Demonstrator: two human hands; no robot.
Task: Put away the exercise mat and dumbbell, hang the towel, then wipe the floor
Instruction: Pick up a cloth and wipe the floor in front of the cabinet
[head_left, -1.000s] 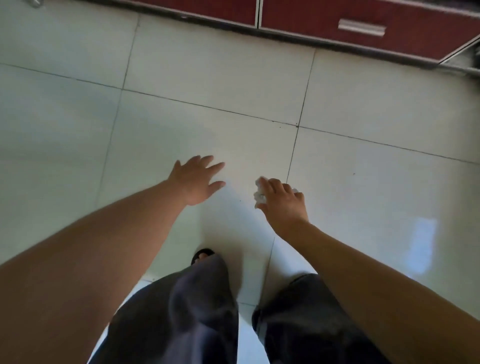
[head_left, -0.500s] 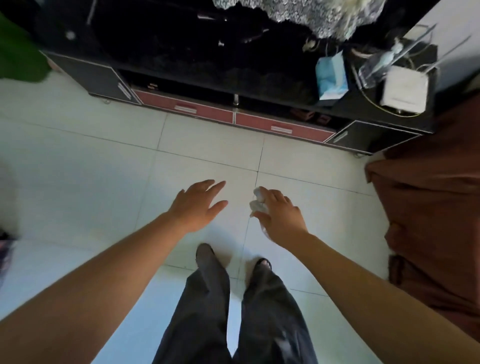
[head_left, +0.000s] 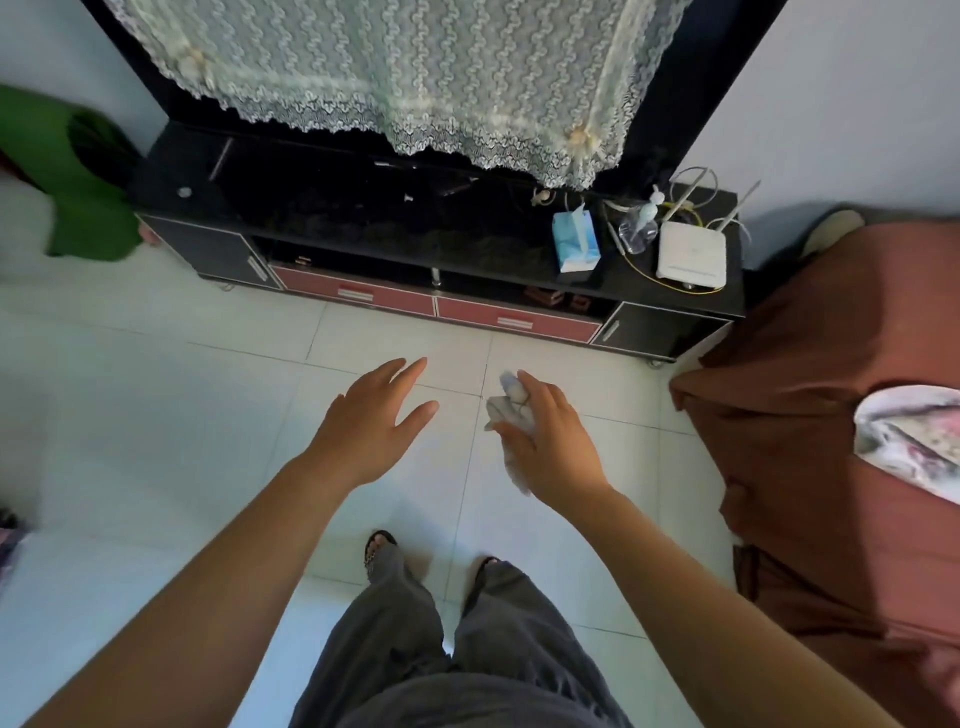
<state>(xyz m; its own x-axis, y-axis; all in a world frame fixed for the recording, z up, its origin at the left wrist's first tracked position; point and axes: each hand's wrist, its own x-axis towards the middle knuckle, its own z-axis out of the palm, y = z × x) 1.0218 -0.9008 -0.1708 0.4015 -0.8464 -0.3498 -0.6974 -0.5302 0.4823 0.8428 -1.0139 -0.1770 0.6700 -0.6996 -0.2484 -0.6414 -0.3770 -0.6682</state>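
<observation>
One small crumpled pale-grey cloth (head_left: 506, 410) is gripped in the curled fingers of the right hand (head_left: 556, 441) above the white tiled floor (head_left: 156, 415), short of the low black cabinet (head_left: 649, 330). The left hand (head_left: 369, 421) is spread and empty. The cloth looks soft and light, best bunched under the palm.

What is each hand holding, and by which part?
The right hand grips a crumpled pale wipe around its bunched middle; the left hand holds nothing.

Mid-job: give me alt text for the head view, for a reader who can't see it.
The right hand holds a crumpled grey cloth above the pale tiled floor; the left hand is open beside it. A black TV cabinet with red drawers stands ahead.
</observation>
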